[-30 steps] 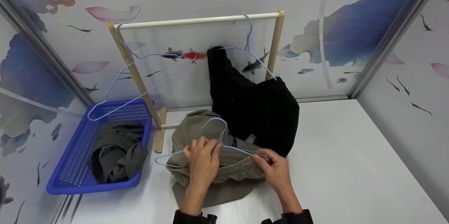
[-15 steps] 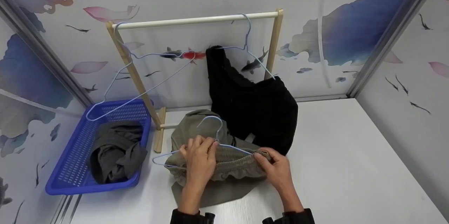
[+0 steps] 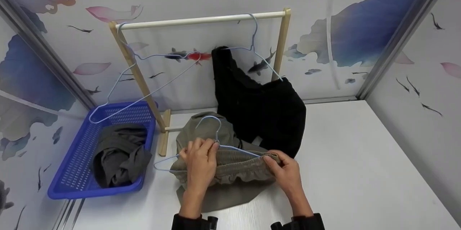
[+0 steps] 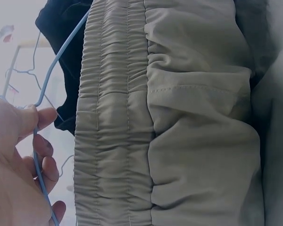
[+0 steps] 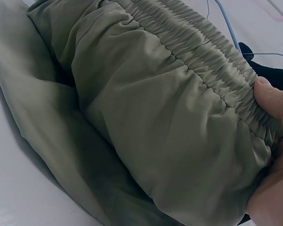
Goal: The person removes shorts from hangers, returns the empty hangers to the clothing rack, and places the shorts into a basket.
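My left hand (image 3: 200, 163) pinches a light-blue wire hanger (image 3: 240, 149) just below its hook. The left wrist view shows thumb and forefinger on the wire (image 4: 61, 52), with other fingers curled behind it. My right hand (image 3: 286, 168) grips the right end of the elastic waistband (image 5: 217, 61) on olive-grey trousers (image 3: 234, 195). In the right wrist view the thumb lies on the gathered band. The hanger's right arm runs into the waistband towards that hand. Its left end pokes out past the trousers on the left. The trousers lie bunched on the white table.
A small rack (image 3: 201, 21) with wooden legs stands behind. On it hang a bare blue hanger (image 3: 111, 93) at left and black trousers (image 3: 259, 111) at right. A blue basket (image 3: 66, 165) on the left holds a dark grey garment (image 3: 120, 156).
My left hand and the hanger have shifted slightly left, the hook moving with them. The right hand keeps its hold on the waistband, which now looks stretched a little straighter.
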`<state>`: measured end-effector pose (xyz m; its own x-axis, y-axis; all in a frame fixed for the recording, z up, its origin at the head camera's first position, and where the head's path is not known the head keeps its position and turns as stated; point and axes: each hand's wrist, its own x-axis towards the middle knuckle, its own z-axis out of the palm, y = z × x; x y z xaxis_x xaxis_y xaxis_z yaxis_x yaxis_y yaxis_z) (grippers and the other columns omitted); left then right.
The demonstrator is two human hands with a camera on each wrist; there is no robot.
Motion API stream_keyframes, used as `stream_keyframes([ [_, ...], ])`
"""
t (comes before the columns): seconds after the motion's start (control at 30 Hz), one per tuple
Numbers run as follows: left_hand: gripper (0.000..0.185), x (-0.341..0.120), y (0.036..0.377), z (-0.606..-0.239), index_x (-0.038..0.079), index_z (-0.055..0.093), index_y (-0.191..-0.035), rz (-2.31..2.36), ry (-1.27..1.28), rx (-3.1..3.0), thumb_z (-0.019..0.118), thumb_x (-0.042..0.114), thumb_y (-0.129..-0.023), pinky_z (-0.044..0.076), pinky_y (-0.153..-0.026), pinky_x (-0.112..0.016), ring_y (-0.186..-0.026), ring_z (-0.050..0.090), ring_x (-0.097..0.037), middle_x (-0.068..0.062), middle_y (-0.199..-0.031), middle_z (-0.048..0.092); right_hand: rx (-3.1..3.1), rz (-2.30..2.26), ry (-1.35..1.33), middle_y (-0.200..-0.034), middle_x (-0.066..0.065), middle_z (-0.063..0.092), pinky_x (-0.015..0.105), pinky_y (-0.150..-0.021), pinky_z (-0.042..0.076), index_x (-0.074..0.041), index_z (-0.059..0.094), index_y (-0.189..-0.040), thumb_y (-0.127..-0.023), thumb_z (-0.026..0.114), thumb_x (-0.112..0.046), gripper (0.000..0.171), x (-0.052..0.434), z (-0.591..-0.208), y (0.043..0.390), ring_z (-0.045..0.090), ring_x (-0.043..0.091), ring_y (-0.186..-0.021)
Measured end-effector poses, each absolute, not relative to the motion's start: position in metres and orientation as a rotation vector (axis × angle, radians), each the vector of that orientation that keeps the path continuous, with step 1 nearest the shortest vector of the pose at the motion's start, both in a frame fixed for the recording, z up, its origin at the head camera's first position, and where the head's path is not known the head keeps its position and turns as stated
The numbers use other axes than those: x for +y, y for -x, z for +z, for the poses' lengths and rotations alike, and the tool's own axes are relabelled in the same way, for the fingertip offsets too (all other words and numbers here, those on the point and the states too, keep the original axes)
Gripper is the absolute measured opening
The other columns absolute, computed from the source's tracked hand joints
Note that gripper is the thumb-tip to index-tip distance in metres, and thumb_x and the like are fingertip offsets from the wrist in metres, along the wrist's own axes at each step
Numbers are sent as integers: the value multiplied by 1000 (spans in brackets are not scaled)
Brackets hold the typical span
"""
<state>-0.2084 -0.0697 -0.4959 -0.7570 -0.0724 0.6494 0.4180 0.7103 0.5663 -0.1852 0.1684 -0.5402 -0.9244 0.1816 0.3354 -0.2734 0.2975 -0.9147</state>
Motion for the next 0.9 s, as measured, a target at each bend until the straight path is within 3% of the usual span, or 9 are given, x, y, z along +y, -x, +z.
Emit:
stream_keyframes([
  [0.9,18,-89,212,-494,12,64,-79,-942,201,-2199,70,17,-95,28,-83,-59,-80,51,-27,-6,-81,59,-2197,1803,76,-107,9,74,18,-81,49,0,74,-112,-97,72,-6,17,172,-540,184,61,3,-90],
])
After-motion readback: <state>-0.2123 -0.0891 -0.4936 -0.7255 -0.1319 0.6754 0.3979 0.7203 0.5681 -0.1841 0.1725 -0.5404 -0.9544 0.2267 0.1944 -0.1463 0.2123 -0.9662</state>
